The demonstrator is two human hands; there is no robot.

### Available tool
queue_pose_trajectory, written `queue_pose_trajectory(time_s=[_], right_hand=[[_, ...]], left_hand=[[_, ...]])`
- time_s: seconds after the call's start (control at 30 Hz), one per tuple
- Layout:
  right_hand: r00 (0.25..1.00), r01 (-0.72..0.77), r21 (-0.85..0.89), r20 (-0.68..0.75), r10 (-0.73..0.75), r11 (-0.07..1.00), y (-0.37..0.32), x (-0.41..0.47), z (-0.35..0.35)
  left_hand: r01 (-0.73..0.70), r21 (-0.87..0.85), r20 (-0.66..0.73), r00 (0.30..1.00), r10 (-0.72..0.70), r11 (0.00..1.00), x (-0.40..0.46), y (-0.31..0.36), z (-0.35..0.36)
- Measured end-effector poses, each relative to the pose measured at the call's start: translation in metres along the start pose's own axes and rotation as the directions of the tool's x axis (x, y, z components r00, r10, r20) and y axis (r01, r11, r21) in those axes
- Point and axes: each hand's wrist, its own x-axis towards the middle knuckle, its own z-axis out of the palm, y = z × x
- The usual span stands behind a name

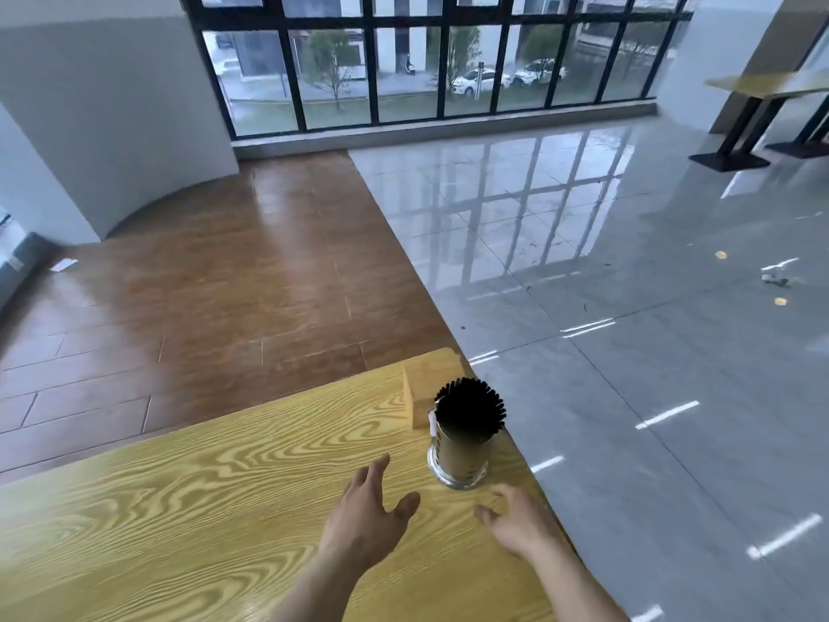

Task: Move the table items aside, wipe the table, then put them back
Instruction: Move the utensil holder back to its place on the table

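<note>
Both hands are out over the wooden table point(188, 500), empty and spread, bracketing a metal chopstick holder point(460, 446) that stands upright near the table's far right corner. The left hand point(365, 514) sits at about eight o'clock from the holder, fingers splayed and reaching forward, palm down, gripping nothing; the right hand point(516, 518) is at about five o'clock from it, fingers loosely curled and parted, also holding nothing. Neither hand touches the holder; both are near its base. This two-sided approach suits a tall, narrow cylinder packed with black chopsticks point(471, 404), which could tip if pushed from one side only. Just behind the holder, at about eleven o'clock and nearly touching it, rests a wooden box point(428, 390), probably a tissue or napkin box, though its opening is not visible. Both items sit close to the edge by the grey tiled floor point(628, 307), so a careless shove to three o'clock risks sending them off. No cloth shows anywhere, so whether the items are about to be moved aside or have just been put back cannot be told.
</note>
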Motion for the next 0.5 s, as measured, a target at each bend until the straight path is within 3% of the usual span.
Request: queue_pose_trajectory(time_s=[0.23,0.37,0.5], right_hand=[[0.996,-0.067,0.326,-0.038,0.084,0.943,0.006,0.036,-0.037],[0.996,-0.042,0.421,-0.054,0.072,0.906,0.005,0.050,-0.037],[0.999,-0.014,0.460,-0.022,0.028,0.888,0.000,0.060,-0.037]], left_hand=[[0.028,-0.095,0.026,0.999,-0.025,0.995,0.028,0.045,0.020],[0.104,-0.321,0.090,0.993,-0.079,0.941,0.045,0.061,0.034],[0.162,-0.568,0.139,0.985,-0.100,0.807,0.059,0.072,0.044]])
